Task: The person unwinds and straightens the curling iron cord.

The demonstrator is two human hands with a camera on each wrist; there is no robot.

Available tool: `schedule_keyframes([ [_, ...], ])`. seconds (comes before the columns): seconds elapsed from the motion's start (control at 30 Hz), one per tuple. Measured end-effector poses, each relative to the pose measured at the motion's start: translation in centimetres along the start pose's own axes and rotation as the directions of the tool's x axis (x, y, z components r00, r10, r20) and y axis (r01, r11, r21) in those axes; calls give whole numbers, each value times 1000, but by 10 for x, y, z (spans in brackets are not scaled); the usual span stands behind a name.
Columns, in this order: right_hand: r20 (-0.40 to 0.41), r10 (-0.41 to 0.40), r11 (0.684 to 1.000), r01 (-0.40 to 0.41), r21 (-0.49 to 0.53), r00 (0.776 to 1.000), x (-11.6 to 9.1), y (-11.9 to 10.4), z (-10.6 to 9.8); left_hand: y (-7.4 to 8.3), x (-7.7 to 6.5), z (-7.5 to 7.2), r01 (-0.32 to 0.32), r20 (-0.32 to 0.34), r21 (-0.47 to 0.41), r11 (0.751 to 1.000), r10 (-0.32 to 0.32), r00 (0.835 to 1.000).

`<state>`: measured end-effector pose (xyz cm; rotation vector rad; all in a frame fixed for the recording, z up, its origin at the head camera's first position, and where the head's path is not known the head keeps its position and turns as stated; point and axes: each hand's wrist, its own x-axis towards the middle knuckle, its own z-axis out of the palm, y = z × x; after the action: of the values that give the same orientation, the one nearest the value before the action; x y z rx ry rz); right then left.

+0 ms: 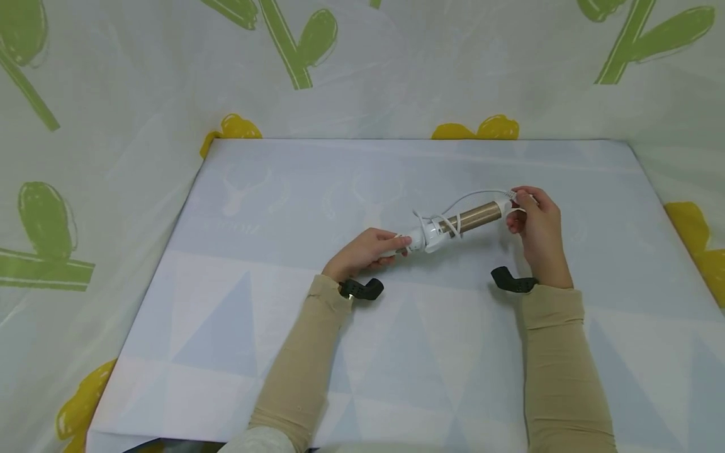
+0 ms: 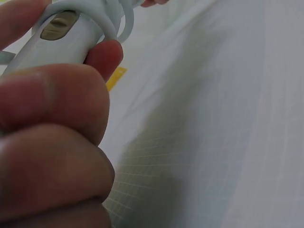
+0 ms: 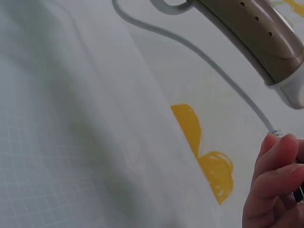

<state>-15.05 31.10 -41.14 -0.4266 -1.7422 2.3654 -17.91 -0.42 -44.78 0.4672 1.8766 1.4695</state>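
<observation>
The left hand [image 1: 368,250] is closed around the white handle of a hair iron [image 1: 476,217], with the thumb laid along the top. The hair iron is held above the tabletop [image 1: 272,201], slanting from the left hand up and across to the right hand [image 1: 539,226]. Between the left hand's fingertips, a dull gold button [image 2: 59,27] shows on the handle. Just beyond those fingers, the white cord [image 3: 204,55] loops around the hair iron (the turns look loose, and one stands out from the handle). Past the loops, on the side toward the right hand, runs the gold barrel, pierced by a row of small holes.

The right hand holds nothing wide: its fingertips pinch the cord at a ribbed section, just beside the barrel's white tip [image 3: 290,90] but apart from it. From that pinch, the cord arcs back over the barrel toward the left hand. Something dark below the right fingertips is too cut off to name.

Behind each hand sits a black wrist mount [image 1: 361,289], then a tan sleeve [image 1: 300,358]. Under both hands, the tabletop has a pale cloth with blue triangles; beyond them stands a white backdrop [image 1: 396,63] with green leaves and yellow flowers.
</observation>
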Motion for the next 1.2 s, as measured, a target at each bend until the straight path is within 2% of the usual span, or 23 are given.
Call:
schedule_keyframes([
  [0.27,-42,-96,995,95,-10,995,-3,-6,8,2,-1,2,14,-3,52,999,-14,1000],
  [0.67,15,-198,980,198,6,980,-15,-20,23,3,1,3,42,-8,88,995,-41,999],
  [0.93,73,-250,968,247,52,965,-20,-25,26,3,5,6,59,-45,72,996,-56,997],
  [1.07,142,-256,964,243,105,956,-22,-26,30,3,4,6,90,-88,38,995,-86,992],
  [1.2,213,-277,956,245,163,937,-25,-30,33,4,4,6,96,-105,30,995,-92,990],
])
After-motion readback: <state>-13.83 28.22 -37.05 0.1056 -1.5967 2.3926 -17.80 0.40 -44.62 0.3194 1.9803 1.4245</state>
